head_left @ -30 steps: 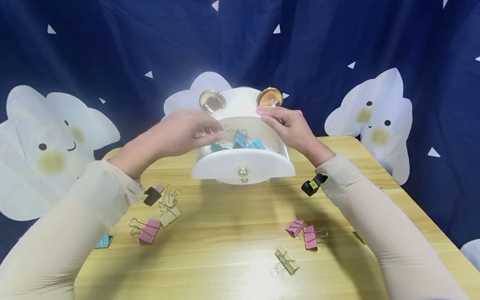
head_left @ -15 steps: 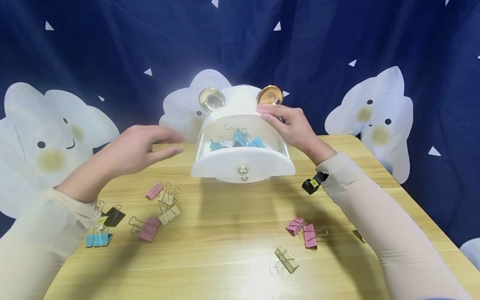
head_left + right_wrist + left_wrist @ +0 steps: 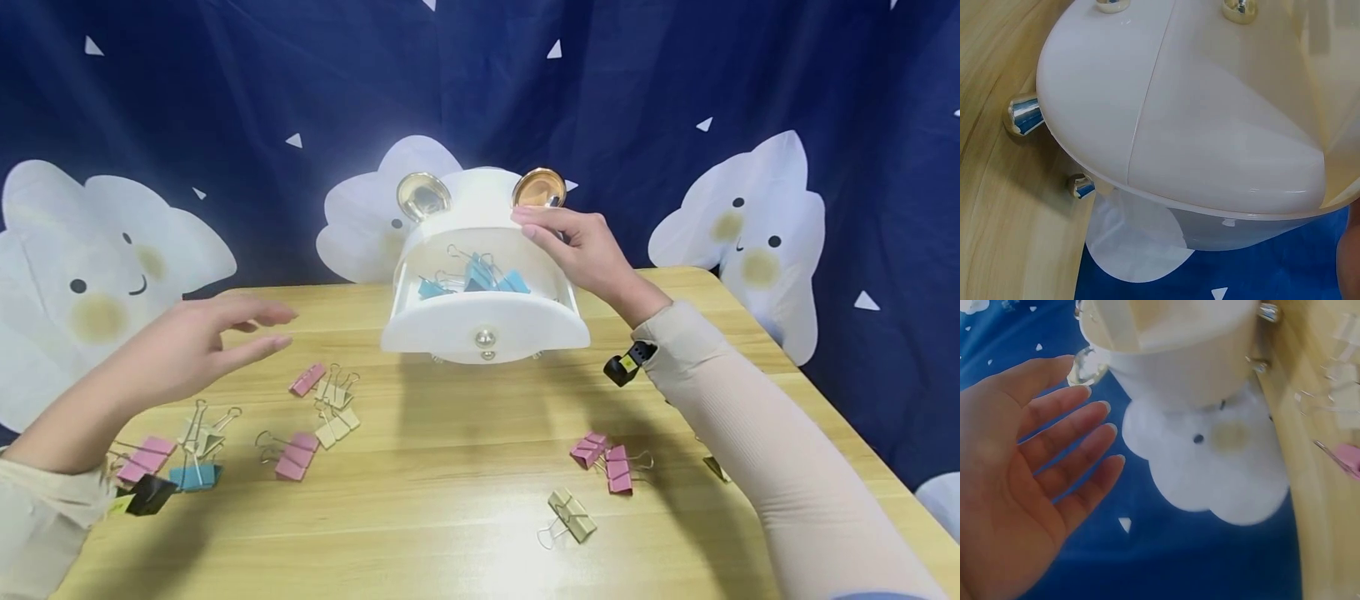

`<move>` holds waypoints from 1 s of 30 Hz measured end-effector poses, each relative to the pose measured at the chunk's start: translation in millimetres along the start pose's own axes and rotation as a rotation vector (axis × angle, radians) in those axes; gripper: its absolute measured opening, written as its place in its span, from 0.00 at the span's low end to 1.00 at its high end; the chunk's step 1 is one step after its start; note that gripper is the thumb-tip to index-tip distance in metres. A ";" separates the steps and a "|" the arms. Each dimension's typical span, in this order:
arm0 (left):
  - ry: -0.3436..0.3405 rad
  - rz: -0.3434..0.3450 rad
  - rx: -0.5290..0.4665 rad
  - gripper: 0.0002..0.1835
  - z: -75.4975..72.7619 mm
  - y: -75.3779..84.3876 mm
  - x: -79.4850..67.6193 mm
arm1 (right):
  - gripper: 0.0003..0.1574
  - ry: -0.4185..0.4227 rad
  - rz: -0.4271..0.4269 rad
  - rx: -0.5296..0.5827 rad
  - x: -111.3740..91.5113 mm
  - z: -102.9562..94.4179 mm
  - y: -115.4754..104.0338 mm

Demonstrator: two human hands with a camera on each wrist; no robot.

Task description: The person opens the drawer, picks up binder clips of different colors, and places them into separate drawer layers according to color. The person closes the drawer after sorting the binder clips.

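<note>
A white storage box (image 3: 420,325) with round gold ears stands at the table's back, its front compartment uncovered. Several blue binder clips (image 3: 480,275) lie inside it. My right hand (image 3: 581,250) holds the box's upper right rim beside the right ear, thumb below and fingers on top; in the right wrist view only a sliver of that hand shows at the edge. To the left of the box, my left hand (image 3: 198,346) hovers above the table, fingers spread and nothing in them. The left wrist view shows its bare palm, the fingers overlapping a gold ear (image 3: 1088,365).
On the left lie a blue binder clip (image 3: 197,477), a pink binder clip (image 3: 296,457) and several other pink and cream ones. Two pink clips (image 3: 619,469) and a gold clip (image 3: 572,515) lie to the right. A blue curtain (image 3: 480,75) hangs behind the table.
My left hand has moved from the box's opening out to the left and down, uncovering the clips in the box and on the table. My right hand stays on the rim.
</note>
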State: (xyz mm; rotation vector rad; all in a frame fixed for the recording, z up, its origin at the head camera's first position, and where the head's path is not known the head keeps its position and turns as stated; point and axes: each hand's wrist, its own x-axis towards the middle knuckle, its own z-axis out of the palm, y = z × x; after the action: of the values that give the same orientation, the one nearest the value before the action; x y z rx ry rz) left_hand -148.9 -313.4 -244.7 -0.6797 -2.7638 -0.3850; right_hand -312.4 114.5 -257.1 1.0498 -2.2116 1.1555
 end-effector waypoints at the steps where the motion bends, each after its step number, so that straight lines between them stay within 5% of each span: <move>1: -0.006 -0.001 0.002 0.19 0.8 -3.5 -5.0 | 0.17 0.000 -0.002 -0.001 0.0 -0.3 -0.1; 11: -0.064 -0.084 0.029 0.20 25.0 -38.9 -52.1 | 0.17 0.027 -0.035 0.018 0.9 -2.4 -0.3; 21: -0.212 -0.276 -0.052 0.25 41.0 -56.5 -88.5 | 0.17 0.027 -0.021 0.018 0.3 -0.3 -0.4; 30: -0.232 -0.271 0.035 0.30 60.8 -70.4 -111.3 | 0.17 0.028 -0.015 0.023 -0.9 0.7 -0.1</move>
State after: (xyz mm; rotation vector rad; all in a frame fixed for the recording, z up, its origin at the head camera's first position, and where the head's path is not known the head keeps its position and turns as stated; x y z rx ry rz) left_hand -99.7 -400.1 -350.0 -0.3599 -3.0865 -0.3287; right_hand -311.8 114.3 -258.1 1.0508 -2.1702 1.1847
